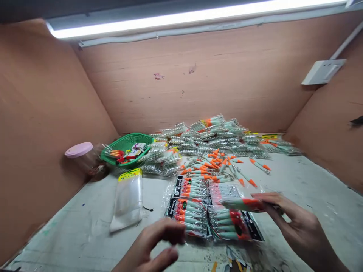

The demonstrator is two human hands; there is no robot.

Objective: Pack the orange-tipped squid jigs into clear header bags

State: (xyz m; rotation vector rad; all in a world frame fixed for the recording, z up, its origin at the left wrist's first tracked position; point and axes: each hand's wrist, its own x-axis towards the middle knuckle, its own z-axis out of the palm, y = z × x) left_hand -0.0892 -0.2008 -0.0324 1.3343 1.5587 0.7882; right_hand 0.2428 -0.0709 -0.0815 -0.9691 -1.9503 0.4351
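Green basket (126, 142) beside heaped bags (210, 139), right hand (302, 223) pinching orange-tipped lure (241, 204) above packets (193, 215), left hand (143, 241) with fingers apart

A glaring white tube light (198, 17), high above and beyond the right grip (300, 223), lights the tabletop (96, 211) brightly and strikes sharp glints off the clear packets (212, 141) piled beyond both hands, while the space far above the left grip (159, 245) falls dark. The left grip's fingers and the lure (241, 204) in the right one are blurred; wide-angle stretch splays the walls (42, 124) outward to either side.
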